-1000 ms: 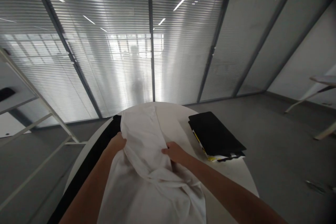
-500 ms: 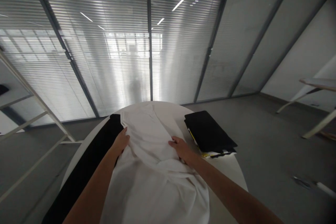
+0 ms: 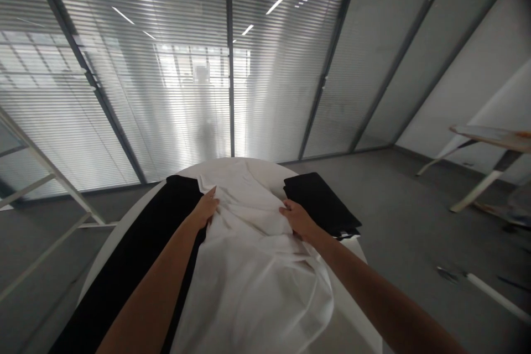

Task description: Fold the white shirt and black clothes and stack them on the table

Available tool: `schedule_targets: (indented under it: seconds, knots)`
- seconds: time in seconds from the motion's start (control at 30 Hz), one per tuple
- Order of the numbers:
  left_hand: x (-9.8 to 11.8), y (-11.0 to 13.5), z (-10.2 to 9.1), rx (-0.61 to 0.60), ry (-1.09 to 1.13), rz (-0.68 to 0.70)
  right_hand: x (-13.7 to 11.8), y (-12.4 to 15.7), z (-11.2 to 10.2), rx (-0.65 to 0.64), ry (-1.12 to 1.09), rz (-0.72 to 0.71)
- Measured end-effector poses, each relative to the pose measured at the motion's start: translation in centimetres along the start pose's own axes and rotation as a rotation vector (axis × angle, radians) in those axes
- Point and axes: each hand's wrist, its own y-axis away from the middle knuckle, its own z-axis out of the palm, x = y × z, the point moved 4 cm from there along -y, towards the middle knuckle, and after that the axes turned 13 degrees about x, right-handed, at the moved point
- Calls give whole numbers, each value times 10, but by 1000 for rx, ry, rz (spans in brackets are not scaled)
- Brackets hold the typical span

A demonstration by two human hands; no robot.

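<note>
A white garment (image 3: 253, 282) lies lengthwise over a round white table (image 3: 357, 298), wrinkled across its middle and near side; its exact kind is unclear. At its left edge, my left hand (image 3: 206, 207) is closed on the fabric, fingers pointing away. My right hand (image 3: 299, 220) pinches the opposite edge, thumb and fingers bent round the cloth. A long black cloth (image 3: 133, 260) stretches along the left of the table, partly under my left forearm. Just beyond my right hand sits a flat folded black stack (image 3: 322, 202), apart from the white garment.
Glass partitions with blinds (image 3: 186, 99) rise behind the table. A pale metal frame (image 3: 62, 177) stands on the left. On the right are another table (image 3: 493, 135) with angled legs and a white rod (image 3: 493, 293) low near the floor.
Both hands have shifted slightly right and away from me, with the white garment between them. Its left edge now uncovers more of the black cloth. The view has also turned a little.
</note>
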Motion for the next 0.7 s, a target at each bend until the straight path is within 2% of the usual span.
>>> schedule_targets:
  seconds: [0.1, 0.27, 0.47, 0.6, 0.7]
  knots:
    - [-9, 3, 7, -128, 96, -37, 17, 14, -2, -45, 84, 32]
    - [-14, 8, -11, 17, -108, 10, 29, 35, -2, -161, 288, -209]
    - [-19, 18, -36, 134, -295, -27, 16, 74, -13, -339, 473, -329]
    - [-23, 32, -46, 178, -389, -56, 3, 104, -25, -320, 587, -369]
    - [-24, 54, -54, 122, -494, -27, 1, 125, -37, -281, 654, -397]
